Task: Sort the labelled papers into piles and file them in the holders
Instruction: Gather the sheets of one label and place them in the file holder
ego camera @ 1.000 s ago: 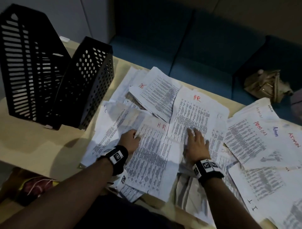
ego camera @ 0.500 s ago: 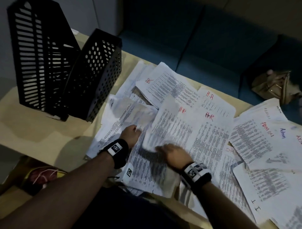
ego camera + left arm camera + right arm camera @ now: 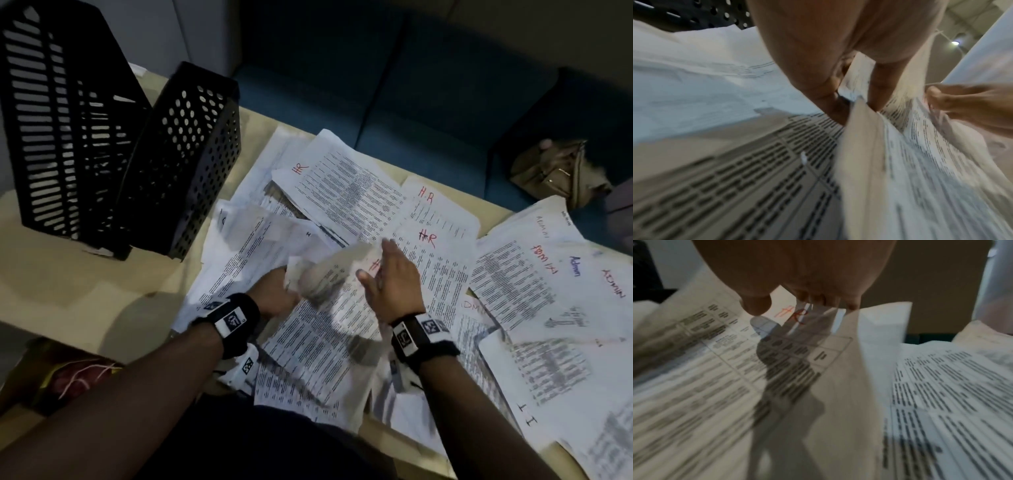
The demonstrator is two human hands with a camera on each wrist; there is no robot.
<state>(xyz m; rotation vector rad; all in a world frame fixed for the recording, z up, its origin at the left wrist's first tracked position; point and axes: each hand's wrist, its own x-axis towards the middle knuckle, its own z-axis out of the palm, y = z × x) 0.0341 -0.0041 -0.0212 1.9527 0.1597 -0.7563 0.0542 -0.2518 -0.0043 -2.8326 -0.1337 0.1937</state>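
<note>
Printed papers cover the beige table (image 3: 68,291). Sheets marked HR (image 3: 342,195) lie in the middle, ADMIN sheets (image 3: 548,274) to the right and IT sheets (image 3: 524,414) at the near right. Two black holders stand at the far left, one slotted (image 3: 65,120) and one perforated (image 3: 185,154). One HR sheet (image 3: 329,274) (image 3: 789,340) is lifted and curled between my hands. My left hand (image 3: 274,291) pinches its left edge (image 3: 855,104) between thumb and fingers. My right hand (image 3: 387,270) hovers at the sheet's right side with straight, spread fingers (image 3: 818,300).
A dark blue sofa (image 3: 411,85) runs behind the table, with a tan bag (image 3: 561,171) on it at the right. A red and yellow bundle (image 3: 78,377) lies below the table's left edge. Bare tabletop shows in front of the holders.
My right hand left the flat HR sheet, swept left and raised a sheet off the pile. That sheet now curls up between both hands, and my right fingers have straightened.
</note>
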